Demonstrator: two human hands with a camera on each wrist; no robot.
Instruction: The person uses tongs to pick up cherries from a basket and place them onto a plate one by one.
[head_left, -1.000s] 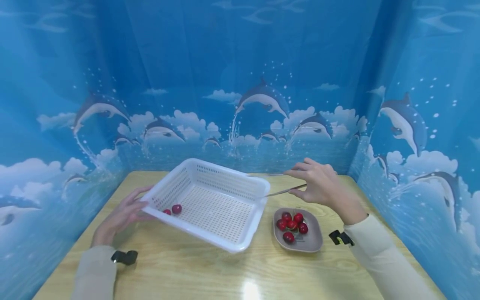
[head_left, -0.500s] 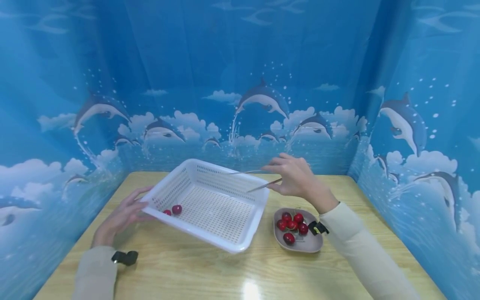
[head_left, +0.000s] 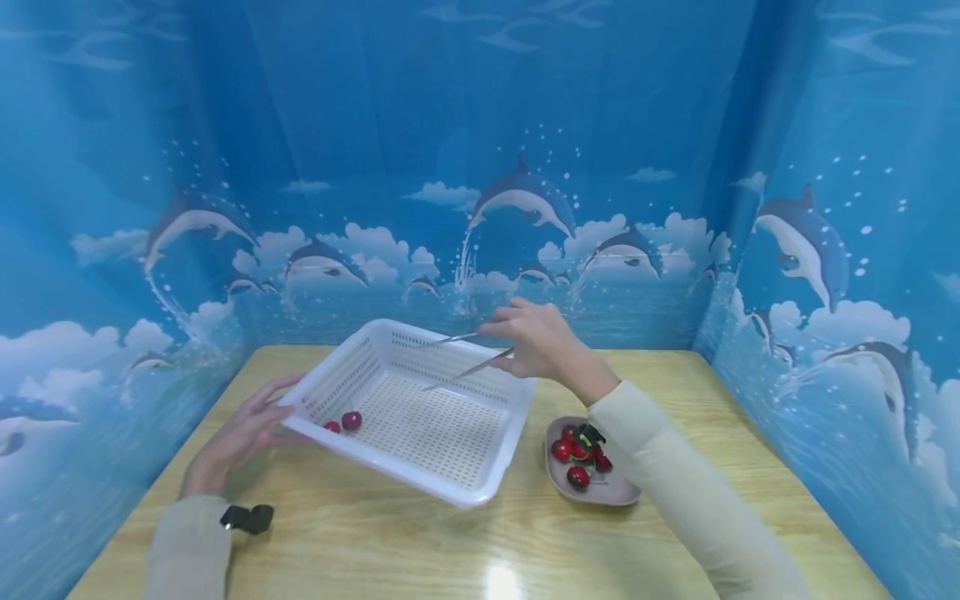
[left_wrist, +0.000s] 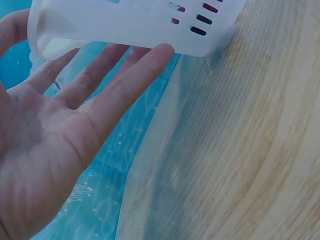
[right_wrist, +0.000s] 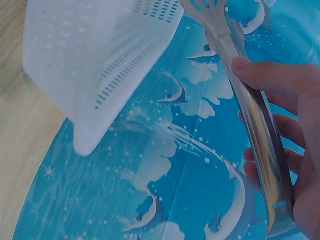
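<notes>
At the left, my left hand (head_left: 243, 435) holds a white plastic basket (head_left: 401, 468) by its left corner. In the left wrist view the thumb lies at the rim and the long fingers (left_wrist: 125, 92) stretch underneath. The basket is tilted, with two cherries (head_left: 352, 421) inside near its left end. My right hand (head_left: 534, 340) grips metal tongs (right_wrist: 260, 145) over the basket's right side; their arms are spread, with nothing between the tips. Below the right forearm, a small beige dish (head_left: 606, 496) bears several red cherries (head_left: 577, 477), partly covered by the wrist strap.
A light wooden table (head_left: 360, 550) lies under everything. Blue curtains (head_left: 465, 100) printed with dolphins enclose it at the back and both sides. A black wrist device (head_left: 247, 518) sits on the left sleeve.
My right hand has moved left with the tongs, from beside the basket to over it. The right sleeve now overlaps the dish. The left hand and basket have stayed nearly still.
</notes>
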